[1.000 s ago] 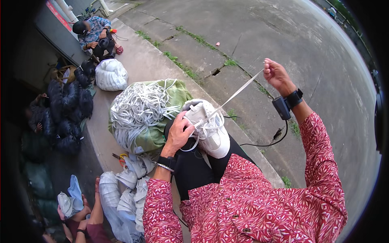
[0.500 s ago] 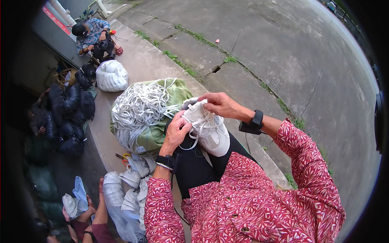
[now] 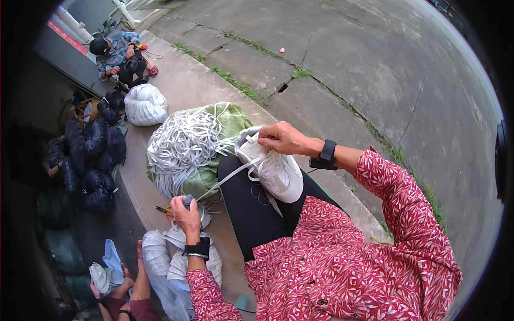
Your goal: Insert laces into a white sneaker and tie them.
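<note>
White sneaker point(image 3: 274, 170) rests at the knee edge of the lap point(image 3: 249, 216) — likely light, soft-sided, best held by its tongue point(image 3: 251, 141) — fingers of the right hand point(image 3: 282, 138) pinched there, those of the left hand point(image 3: 186, 217) closed around its lace point(image 3: 229, 177).

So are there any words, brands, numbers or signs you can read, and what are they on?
Red banner, upper left: pale marks, too small and blurred to read.
White shoe: no lettering that I can make out.
Black wristbands: no readable text.
So there is nothing I can quote.
</note>
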### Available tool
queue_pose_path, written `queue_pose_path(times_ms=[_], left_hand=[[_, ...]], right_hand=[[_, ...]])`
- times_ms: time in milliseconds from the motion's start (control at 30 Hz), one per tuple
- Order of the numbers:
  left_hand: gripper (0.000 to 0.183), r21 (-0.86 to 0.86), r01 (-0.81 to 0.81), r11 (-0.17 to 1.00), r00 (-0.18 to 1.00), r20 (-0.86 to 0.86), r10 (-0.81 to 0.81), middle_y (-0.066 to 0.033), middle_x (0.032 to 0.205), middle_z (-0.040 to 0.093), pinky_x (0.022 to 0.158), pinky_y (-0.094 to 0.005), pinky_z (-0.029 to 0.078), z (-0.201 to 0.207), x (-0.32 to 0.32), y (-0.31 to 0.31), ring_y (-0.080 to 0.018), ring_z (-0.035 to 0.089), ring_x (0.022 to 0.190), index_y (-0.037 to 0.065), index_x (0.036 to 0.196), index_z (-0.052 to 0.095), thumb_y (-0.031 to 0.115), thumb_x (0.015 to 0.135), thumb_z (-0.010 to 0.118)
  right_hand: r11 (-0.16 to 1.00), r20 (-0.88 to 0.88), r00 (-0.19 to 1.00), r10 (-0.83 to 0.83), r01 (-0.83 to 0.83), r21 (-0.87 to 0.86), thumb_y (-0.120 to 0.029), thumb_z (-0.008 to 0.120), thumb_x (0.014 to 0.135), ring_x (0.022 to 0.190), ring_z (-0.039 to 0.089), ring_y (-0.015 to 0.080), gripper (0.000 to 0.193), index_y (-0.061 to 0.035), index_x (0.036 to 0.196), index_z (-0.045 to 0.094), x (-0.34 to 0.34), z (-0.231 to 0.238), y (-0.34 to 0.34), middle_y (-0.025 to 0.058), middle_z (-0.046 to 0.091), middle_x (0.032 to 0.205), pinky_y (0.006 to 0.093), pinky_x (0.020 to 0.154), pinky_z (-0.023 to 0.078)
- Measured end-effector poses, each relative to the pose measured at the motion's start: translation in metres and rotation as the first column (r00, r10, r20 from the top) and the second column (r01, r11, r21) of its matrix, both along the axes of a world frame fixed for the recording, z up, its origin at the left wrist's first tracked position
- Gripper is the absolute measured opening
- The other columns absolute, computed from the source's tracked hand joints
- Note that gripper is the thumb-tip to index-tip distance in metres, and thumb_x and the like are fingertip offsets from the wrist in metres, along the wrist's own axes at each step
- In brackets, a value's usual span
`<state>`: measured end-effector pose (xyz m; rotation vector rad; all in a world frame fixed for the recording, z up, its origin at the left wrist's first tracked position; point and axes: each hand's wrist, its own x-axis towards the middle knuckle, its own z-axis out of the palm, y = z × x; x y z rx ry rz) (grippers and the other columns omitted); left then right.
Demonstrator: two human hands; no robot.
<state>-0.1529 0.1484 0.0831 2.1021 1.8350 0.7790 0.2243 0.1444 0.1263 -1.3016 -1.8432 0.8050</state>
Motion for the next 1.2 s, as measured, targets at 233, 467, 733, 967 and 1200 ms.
queue_pose_path(times_ms=[233, 467, 733, 967, 1200], left_hand=[[0.023, 0.098, 0.459, 0.883, 0.87, 0.154, -0.469, -0.0093, 0.076, 0.055, 0.065, -0.0361, 0.043, 0.041, 0.167, -0.031, -0.0248, 0.055, 0.072, 0.003, 0.085, 0.053, 0.008, 0.069, 0.069], [0.01, 0.075, 0.498, 0.864, 0.849, 0.163, -0.503, -0.0114, 0.078, 0.051, 0.068, -0.0418, 0.04, 0.029, 0.171, -0.014, -0.0311, 0.051, 0.078, 0.003, 0.08, 0.053, 0.006, 0.073, 0.06], [0.009, -0.398, 0.574, 0.716, 0.803, 0.444, -0.398, -0.0116, 0.078, 0.049, 0.07, -0.0409, 0.04, 0.04, 0.152, -0.003, -0.0319, 0.05, 0.078, 0.005, 0.073, 0.054, 0.009, 0.074, 0.062], [0.015, 0.071, 0.598, 0.798, 0.796, 0.059, -0.602, -0.015, 0.121, 0.051, 0.087, -0.0391, 0.04, 0.05, 0.152, 0.006, -0.035, 0.048, 0.113, 0.004, 0.073, 0.056, 0.006, 0.065, 0.068], [0.013, -0.048, 0.734, 0.677, 0.634, 0.407, -0.658, -0.0182, 0.134, 0.042, 0.1, -0.0394, 0.034, 0.025, 0.139, 0.025, -0.0356, 0.041, 0.123, 0.002, 0.07, 0.056, 0.005, 0.063, 0.067]], right_hand=[[0.985, -0.195, 0.981, -0.012, -0.023, -0.172, -0.013, 0.06, 0.084, 0.054, 0.043, 0.007, 0.023, -0.003, 0.105, 0.058, 0.001, 0.006, -0.013, 0.003, 0.049, 0.058, 0.0258, 0.048, 0.035], [0.989, 0.203, 0.974, 0.103, -0.122, 0.079, -0.006, 0.062, 0.076, 0.052, 0.053, 0.0254, 0.024, -0.0057, 0.1, 0.059, 0.006, 0.011, -0.029, 0.0128, 0.054, 0.059, 0.0363, 0.049, 0.039], [0.978, 0.438, 0.883, 0.169, -0.207, 0.039, -0.01, 0.058, 0.078, 0.062, 0.057, 0.0333, 0.009, -0.0062, 0.085, 0.053, -0.005, 0.017, -0.016, 0.0139, 0.056, 0.064, 0.0421, 0.052, 0.042], [0.976, 0.365, 0.916, 0.164, -0.204, 0.073, -0.013, 0.053, 0.084, 0.06, 0.055, 0.0357, 0.01, -0.0045, 0.083, 0.049, -0.003, 0.012, -0.017, 0.0156, 0.054, 0.063, 0.0435, 0.052, 0.04], [0.997, 0.389, 0.92, 0.042, -0.063, 0.042, -0.014, 0.051, 0.086, 0.062, 0.055, 0.0366, 0.012, -0.0022, 0.084, 0.049, 0.016, 0.028, -0.008, 0.0176, 0.054, 0.066, 0.043, 0.054, 0.04]])
